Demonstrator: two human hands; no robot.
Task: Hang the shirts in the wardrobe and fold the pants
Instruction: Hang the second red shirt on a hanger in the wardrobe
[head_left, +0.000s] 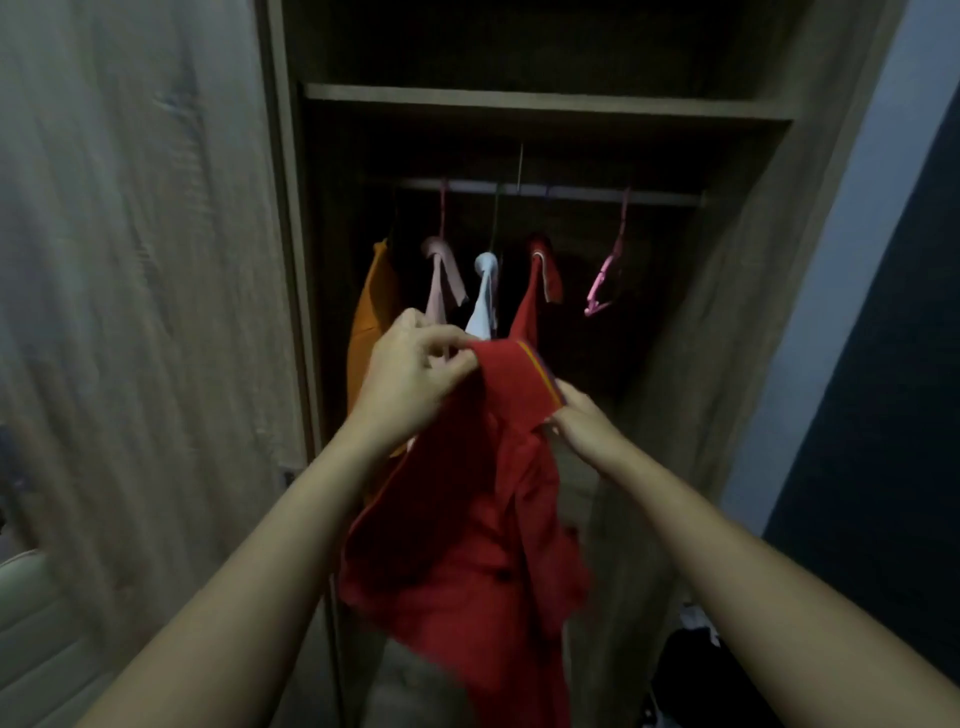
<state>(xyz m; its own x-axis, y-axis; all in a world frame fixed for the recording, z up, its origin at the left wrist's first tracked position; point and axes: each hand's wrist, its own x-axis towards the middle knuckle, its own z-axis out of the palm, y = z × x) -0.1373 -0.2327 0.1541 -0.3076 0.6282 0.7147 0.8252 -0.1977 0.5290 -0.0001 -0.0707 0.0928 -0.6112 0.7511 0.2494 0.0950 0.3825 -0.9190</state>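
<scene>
Pinching the red shirt (467, 519) by its collar with left hand (415, 374) and right hand (582, 423), we want it spread for the pink hanger (605, 275).

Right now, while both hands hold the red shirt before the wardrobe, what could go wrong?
1. The left hand and right hand pinch the red shirt only near its collar; most of it hangs loose and could slip down.
2. The empty pink hanger hangs tilted on the rail; reaching for it one-handed might knock it off.
</scene>
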